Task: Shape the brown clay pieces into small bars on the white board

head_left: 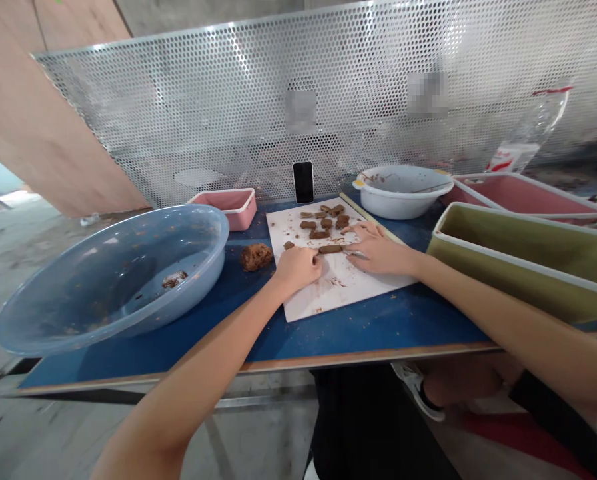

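A short brown doughy bar (331,249) lies on a white board (303,303), between my two hands. My left hand (298,265) is closed in a fist at the bar's left end; whatever its fingers grip is hidden. My right hand (376,250) rests at the right end with its fingers stretched out and apart. A thin pale strip shows between its fingers and thumb, too small to name. Several more brown pieces (327,224) lie farther back on the board, with crumbs around them. A larger brown lump (256,257) sits on the blue table left of the board.
A big blue basin (198,283) stands at left, a small pink tub (242,212) behind it. A phone (303,182) leans on the perforated metal panel (203,100). At right are a white basin (403,203), a pink tray (538,193), a green bin (503,257) and a plastic bottle (523,143).
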The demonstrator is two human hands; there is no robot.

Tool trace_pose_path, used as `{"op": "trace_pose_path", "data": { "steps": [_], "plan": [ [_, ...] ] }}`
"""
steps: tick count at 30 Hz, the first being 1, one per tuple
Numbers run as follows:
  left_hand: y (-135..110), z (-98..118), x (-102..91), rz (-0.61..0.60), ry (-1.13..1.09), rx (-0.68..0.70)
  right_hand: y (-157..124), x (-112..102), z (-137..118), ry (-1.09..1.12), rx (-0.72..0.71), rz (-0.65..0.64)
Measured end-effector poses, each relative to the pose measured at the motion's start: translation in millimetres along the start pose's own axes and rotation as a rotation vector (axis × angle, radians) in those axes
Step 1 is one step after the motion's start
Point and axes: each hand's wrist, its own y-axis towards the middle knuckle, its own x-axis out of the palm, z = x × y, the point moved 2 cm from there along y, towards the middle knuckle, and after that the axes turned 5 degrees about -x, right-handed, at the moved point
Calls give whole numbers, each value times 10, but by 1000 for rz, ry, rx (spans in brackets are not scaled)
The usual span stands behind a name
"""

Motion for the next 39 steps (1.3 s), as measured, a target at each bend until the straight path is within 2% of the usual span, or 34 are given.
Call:
{"op": "trace_pose_path", "data": {
  "steps": [9,13,18,24,31,39],
  "plan": [
    [-6,21,-5,8,57,17,-22,-74,-167,-282,-114,116],
    [1,17,19,6,63,34,-31,-76,-222,-331,-146,125],
    [-6,22,27,-3,58,30,-26,-97,-242,-265,-123,113],
    [6,-8,13,82,2,-47,25,-130,-161,-115,46,170],
    [4,-40,-15,112,-57,-95,48,-75,-51,-33,115,193],
    [-5,-54,-49,179,-50,-151,21,-26,-154,-55,-80,46]
  ]
}}
